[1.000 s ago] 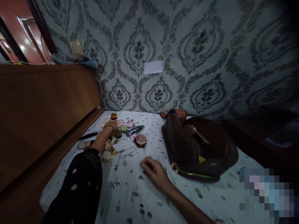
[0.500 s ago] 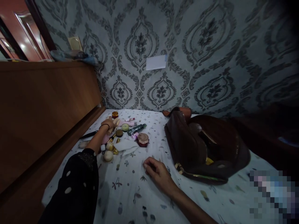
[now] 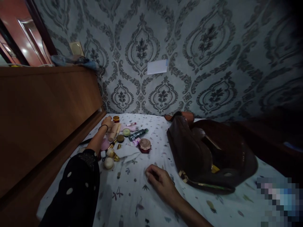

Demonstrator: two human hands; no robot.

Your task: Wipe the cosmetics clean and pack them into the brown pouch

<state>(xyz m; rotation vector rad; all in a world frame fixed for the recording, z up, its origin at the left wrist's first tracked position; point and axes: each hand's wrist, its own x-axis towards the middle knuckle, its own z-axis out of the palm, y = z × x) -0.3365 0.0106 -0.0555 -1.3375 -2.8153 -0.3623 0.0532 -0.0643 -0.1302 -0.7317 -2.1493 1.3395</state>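
My left hand [image 3: 107, 121] reaches to the far left part of the bed sheet, just left of an amber jar [image 3: 115, 119]. Its fingers are mostly hidden behind the back of the hand, so what they grip, if anything, does not show. Beige tubes [image 3: 113, 132] lie right below it, beside a pink rounded item [image 3: 105, 144]. My right hand [image 3: 161, 183] rests on the sheet, loosely curled with nothing visible in it. A jar with a pinkish lid [image 3: 145, 145] stands beyond it, near a dark green bottle [image 3: 137, 134].
A dark brown bag [image 3: 194, 154], unzipped, sits at the right. Other cosmetics, including a green-lidded jar [image 3: 126, 132], a brown lid [image 3: 120, 138] and a cream round jar [image 3: 109, 163], lie around a white tissue [image 3: 127, 153]. A wooden panel [image 3: 49, 113] borders the left; patterned wall stands behind.
My left hand has moved left and slightly away, off the beige tubes, which now show more fully. My right hand stays in place. The view has tilted slightly.
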